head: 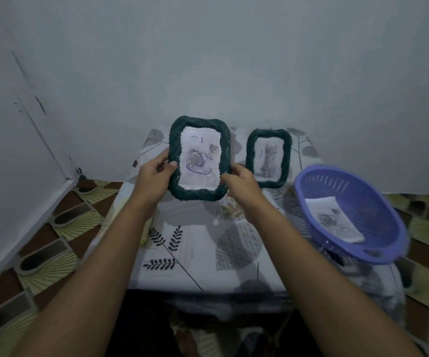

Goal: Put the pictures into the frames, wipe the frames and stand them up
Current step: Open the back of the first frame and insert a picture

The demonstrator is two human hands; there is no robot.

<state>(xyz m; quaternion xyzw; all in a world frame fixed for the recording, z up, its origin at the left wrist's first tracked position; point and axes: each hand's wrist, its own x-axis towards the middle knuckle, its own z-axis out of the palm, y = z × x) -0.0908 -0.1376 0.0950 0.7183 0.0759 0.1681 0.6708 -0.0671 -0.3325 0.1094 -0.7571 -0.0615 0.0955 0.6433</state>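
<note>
— Where is the frame that is being worked on?

— The held frame (200, 195) is kept upright above the tabletop (208, 253), clear of it, with its front turned to the camera. A rose picture (200, 161) is seen seated in it.

— How is it taken?

— The left grip (156, 171) is closed on the left border, with the thumb laid on the front and the fingers hidden behind. The right grip (239, 181) is closed on the lower right border in like manner. Only the borders are taken, probably so that the front is left unmarked and open to inspection.

— And the other frame?

— The standing frame (250, 161) is placed at the back of the tabletop, near the wall (234, 73), with a cat picture (270, 161) in it. It may be counted as set up, though whether it was wiped cannot be told.

— What else is to be noted?

— One loose picture (334, 220) is laid flat in the purple basket (349, 249), which is perched at the right edge of the tabletop. No third frame is seen. A pale yellowish thing (145, 234) is half hidden under the left forearm, and what it is cannot be told.

— What is called for next?

— A wipe may be needed. After that, the held frame would be stood beside the standing frame. Its back support is not shown, so care would be wanted lest it be tipped.
</note>
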